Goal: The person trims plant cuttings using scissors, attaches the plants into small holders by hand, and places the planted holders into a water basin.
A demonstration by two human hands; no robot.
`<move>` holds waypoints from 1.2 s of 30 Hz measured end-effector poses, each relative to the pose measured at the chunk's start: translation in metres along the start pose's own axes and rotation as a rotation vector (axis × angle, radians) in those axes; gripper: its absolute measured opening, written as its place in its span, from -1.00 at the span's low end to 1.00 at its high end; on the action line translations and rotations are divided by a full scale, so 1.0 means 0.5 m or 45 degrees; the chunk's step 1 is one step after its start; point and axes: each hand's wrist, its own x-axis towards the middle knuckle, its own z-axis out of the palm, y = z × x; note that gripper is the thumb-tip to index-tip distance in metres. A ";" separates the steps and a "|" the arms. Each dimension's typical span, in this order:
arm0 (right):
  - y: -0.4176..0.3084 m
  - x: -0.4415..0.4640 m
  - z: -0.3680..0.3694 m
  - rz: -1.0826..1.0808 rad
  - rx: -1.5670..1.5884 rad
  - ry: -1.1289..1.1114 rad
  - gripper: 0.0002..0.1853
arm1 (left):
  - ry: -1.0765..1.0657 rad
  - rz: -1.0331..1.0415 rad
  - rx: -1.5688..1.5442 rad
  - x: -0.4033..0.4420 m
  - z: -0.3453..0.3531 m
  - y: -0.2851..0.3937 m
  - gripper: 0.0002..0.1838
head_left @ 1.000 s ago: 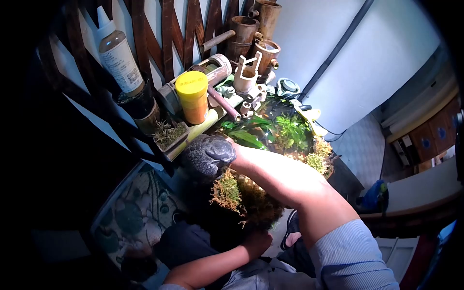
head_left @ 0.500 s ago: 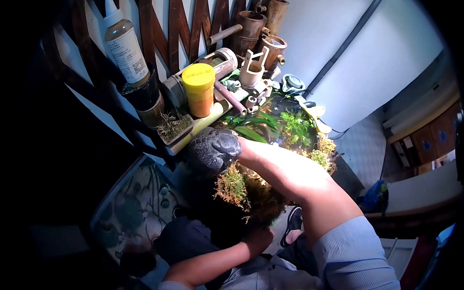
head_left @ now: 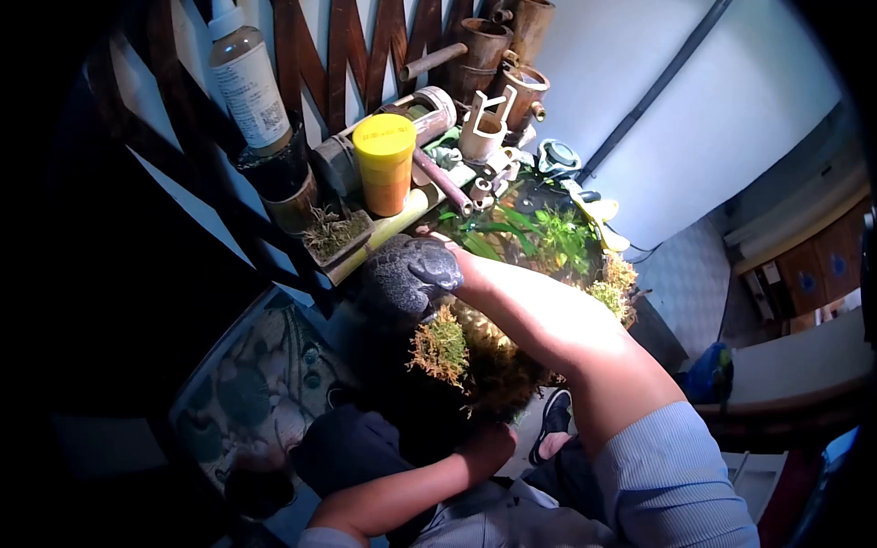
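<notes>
My right arm reaches across a planted water basin [head_left: 571, 265]. My right hand [head_left: 440, 239] is behind a dark, frog-like stone ornament [head_left: 411, 274], mostly hidden by it; only a strip of fingers shows above. What those fingers hold, if anything, is out of sight. Low in front of me, my left hand [head_left: 493, 446] looks curled in, below a mossy clump [head_left: 440, 347] at the basin's near side. Whatever it grips is lost in shadow. Green leaves [head_left: 557, 233] stand in the lit water beyond my right wrist.
A yellow-lidded jar [head_left: 385, 164] stands on a bamboo ledge [head_left: 402, 219]. Left of it, a nozzle-topped bottle [head_left: 251, 91] sits in a dark pot. Bamboo cups [head_left: 484, 55] rise at the back beside a wooden lattice [head_left: 347, 55]. Yellow-handled scissors [head_left: 598, 215] lie on the far rim.
The view has shifted slightly. A little more of my right hand's fingers shows above the stone ornament. My left hand has stayed nearly in place.
</notes>
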 end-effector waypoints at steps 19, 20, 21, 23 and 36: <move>-0.054 0.037 0.001 0.214 1.202 0.043 -0.71 | -0.062 -0.044 -0.096 -0.007 0.017 -0.001 -0.85; -0.054 0.036 -0.001 0.262 1.212 0.083 -0.69 | -0.046 -0.055 -0.089 -0.008 0.013 -0.002 -0.85; -0.055 0.036 -0.004 0.310 1.222 0.124 -0.67 | -0.031 -0.065 -0.084 -0.008 0.010 -0.002 -0.85; -0.093 0.039 -0.032 0.118 -1.221 -0.186 -0.74 | -0.045 -0.100 -0.076 -0.002 0.007 0.000 -0.85; -0.305 0.010 -0.126 0.238 -1.560 -0.993 -0.63 | -0.192 -0.053 -0.016 -0.003 -0.005 -0.018 -0.74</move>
